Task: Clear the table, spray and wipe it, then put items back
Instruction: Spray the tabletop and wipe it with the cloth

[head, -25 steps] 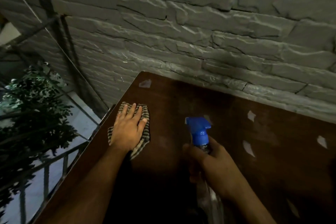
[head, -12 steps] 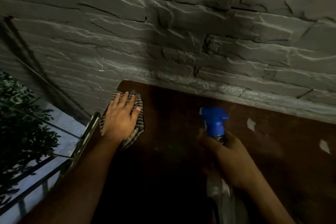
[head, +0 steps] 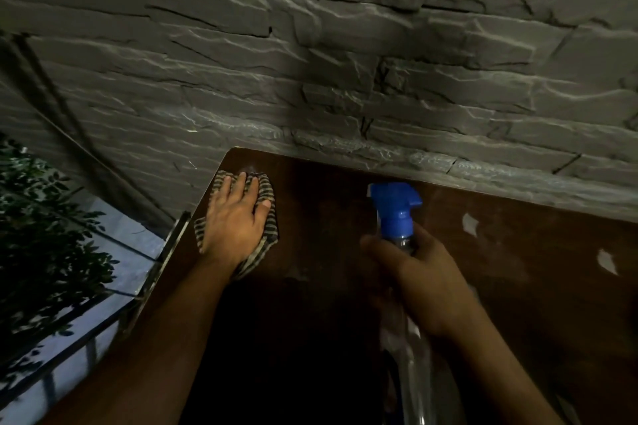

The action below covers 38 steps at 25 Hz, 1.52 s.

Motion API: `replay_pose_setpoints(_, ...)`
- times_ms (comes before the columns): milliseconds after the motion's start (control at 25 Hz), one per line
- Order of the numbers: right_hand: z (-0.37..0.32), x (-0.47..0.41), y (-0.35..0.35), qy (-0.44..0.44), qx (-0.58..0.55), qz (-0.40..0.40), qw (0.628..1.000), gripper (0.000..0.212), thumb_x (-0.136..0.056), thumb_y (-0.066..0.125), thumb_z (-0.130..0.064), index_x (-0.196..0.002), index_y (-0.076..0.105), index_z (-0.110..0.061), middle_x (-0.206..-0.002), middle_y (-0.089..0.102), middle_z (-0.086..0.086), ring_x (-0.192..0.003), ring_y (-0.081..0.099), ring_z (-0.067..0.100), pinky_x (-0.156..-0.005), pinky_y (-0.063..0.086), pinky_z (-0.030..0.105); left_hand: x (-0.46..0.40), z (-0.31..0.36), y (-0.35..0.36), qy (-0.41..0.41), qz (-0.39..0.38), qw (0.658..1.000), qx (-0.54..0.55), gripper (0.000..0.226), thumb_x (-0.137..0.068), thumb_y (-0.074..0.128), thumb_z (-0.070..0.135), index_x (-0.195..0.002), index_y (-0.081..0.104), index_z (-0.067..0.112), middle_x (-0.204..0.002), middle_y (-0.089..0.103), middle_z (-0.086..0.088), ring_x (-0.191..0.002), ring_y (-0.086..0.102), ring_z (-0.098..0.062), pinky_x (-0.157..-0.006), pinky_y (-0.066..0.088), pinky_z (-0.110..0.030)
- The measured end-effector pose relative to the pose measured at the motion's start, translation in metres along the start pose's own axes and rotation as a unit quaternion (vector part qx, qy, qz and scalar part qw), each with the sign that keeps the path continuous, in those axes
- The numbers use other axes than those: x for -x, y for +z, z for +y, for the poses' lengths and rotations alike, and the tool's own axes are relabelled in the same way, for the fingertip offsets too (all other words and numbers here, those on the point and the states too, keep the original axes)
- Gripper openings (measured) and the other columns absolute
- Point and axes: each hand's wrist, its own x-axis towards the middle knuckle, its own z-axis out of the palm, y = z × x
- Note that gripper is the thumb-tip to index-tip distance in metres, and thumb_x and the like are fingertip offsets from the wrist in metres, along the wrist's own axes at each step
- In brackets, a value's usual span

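While the worktop (head: 345,252) gets wiped, the striped cloth (head: 267,197) is pressed flat at its 10 o'clock corner by the left hand (head: 234,221), fingers straight; the spray bottle (head: 397,214) is gripped by the right hand (head: 421,279), probably kept ready for more spraying.

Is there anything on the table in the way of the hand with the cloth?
Nothing visible blocks it. The left hand presses the striped cloth flat near the table's far left corner; the spray bottle is off to the right.

stone wall (head: 345,79) blocks far edge, table (head: 518,269) open to rt
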Motion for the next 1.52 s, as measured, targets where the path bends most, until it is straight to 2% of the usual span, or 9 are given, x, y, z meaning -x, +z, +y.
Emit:
replay_pose_setpoints(360, 0.0, -0.008, -0.015, 0.015, 0.003, 0.006, 1.0, 0.025, -0.076, 0.069, -0.037, -0.094, 0.06, -0.02, -0.079, 0.069, 0.015, -0.064, 0.063, 0.026, -0.073, 0.056, 0.052, -0.036, 0.078, 0.006, -0.106, -0.009, 0.994, 0.032, 0.069, -0.1, 0.024, 0.051, -0.153, 0.009, 0.011, -0.162, 0.005, -0.012, -0.149, -0.001, -0.025, -0.121, 0.003, -0.042)
replay_pose_setpoints(600, 0.006, -0.002, -0.007, 0.05, -0.07, -0.032, 0.996, 0.012, -0.075, 0.071, -0.03, -0.086, 0.066, -0.03, -0.068, 0.071, 0.004, -0.061, 0.067, 0.023, -0.064, 0.058, 0.041, 0.047, 0.121, 0.019, 0.111, -0.049, 0.992, 0.027, 0.075, -0.093, 0.014, 0.059, -0.153, 0.01, 0.014, -0.161, -0.003, -0.012, -0.148, -0.008, -0.023, -0.121, 0.0, -0.04)
replay_pose_setpoints(720, 0.009, -0.005, -0.013, 0.043, -0.035, -0.021, 0.998, 0.022, -0.066, 0.072, -0.043, -0.084, 0.065, -0.033, -0.073, 0.072, 0.006, -0.069, 0.07, 0.028, -0.073, 0.058, 0.052, 0.004, 0.114, 0.019, -0.058, 0.008, 0.998, 0.007, 0.074, -0.096, 0.029, 0.055, -0.151, 0.016, 0.007, -0.16, 0.0, -0.021, -0.148, -0.008, -0.032, -0.12, 0.001, -0.044)
replay_pose_setpoints(840, 0.007, -0.007, -0.02, 0.026, -0.055, 0.004, 0.998, 0.019, -0.07, 0.071, -0.037, -0.085, 0.065, -0.027, -0.068, 0.068, 0.005, -0.061, 0.065, 0.024, -0.071, 0.057, 0.05, -0.049, 0.16, 0.014, -0.189, -0.055, 0.98, 0.032, 0.077, -0.099, 0.026, 0.049, -0.149, 0.01, -0.009, -0.157, -0.002, -0.03, -0.146, -0.007, -0.04, -0.119, -0.002, -0.05)
replay_pose_setpoints(1000, 0.006, -0.003, -0.027, 0.028, -0.066, -0.008, 0.997, 0.018, -0.074, 0.07, -0.031, -0.09, 0.064, -0.023, -0.07, 0.067, 0.008, -0.061, 0.063, 0.024, -0.07, 0.056, 0.052, 0.01, 0.198, 0.019, -0.004, -0.083, 0.996, 0.011, 0.084, -0.084, -0.008, 0.045, -0.151, 0.011, -0.002, -0.158, -0.002, -0.026, -0.147, -0.006, -0.037, -0.12, -0.004, -0.046)
replay_pose_setpoints(1120, 0.01, 0.002, -0.031, 0.032, -0.07, -0.011, 0.997, 0.011, -0.074, 0.072, -0.031, -0.082, 0.065, -0.03, -0.066, 0.067, 0.005, -0.059, 0.064, 0.022, -0.065, 0.057, 0.044, 0.031, 0.153, 0.018, 0.089, -0.049, 0.995, 0.001, 0.078, -0.092, 0.006, 0.058, -0.152, 0.016, 0.01, -0.16, 0.002, -0.018, -0.148, -0.005, -0.031, -0.12, 0.001, -0.046)
replay_pose_setpoints(1360, 0.02, 0.006, -0.034, 0.034, -0.09, 0.002, 0.995, 0.016, -0.078, 0.072, -0.025, -0.091, 0.063, -0.022, -0.064, 0.064, 0.003, -0.058, 0.062, 0.02, -0.064, 0.057, 0.041, -0.045, 0.192, 0.018, -0.179, -0.075, 0.981, 0.001, 0.077, -0.098, 0.021, 0.052, -0.15, 0.008, -0.004, -0.157, -0.005, -0.028, -0.146, -0.007, -0.041, -0.117, -0.004, -0.05)
replay_pose_setpoints(1440, 0.017, 0.007, -0.032, 0.031, -0.1, -0.009, 0.994, 0.018, -0.079, 0.07, -0.023, -0.094, 0.062, -0.017, -0.065, 0.064, 0.005, -0.057, 0.06, 0.02, -0.061, 0.055, 0.039, -0.026, 0.21, 0.018, -0.111, -0.085, 0.99, -0.009, 0.071, -0.096, 0.008, 0.043, -0.151, 0.005, -0.002, -0.158, -0.007, -0.027, -0.147, -0.009, -0.039, -0.119, -0.005, -0.049)
replay_pose_setpoints(1520, 0.015, 0.008, -0.03, 0.023, -0.092, -0.017, 0.995, 0.02, -0.076, 0.07, -0.026, -0.093, 0.063, -0.019, -0.067, 0.066, 0.007, -0.059, 0.062, 0.022, -0.064, 0.057, 0.043, 0.014, 0.196, 0.016, 0.068, -0.073, 0.995, -0.017, 0.077, -0.086, -0.001, 0.043, -0.152, 0.01, 0.005, -0.16, -0.002, -0.019, -0.148, -0.008, -0.032, -0.12, -0.002, -0.046)
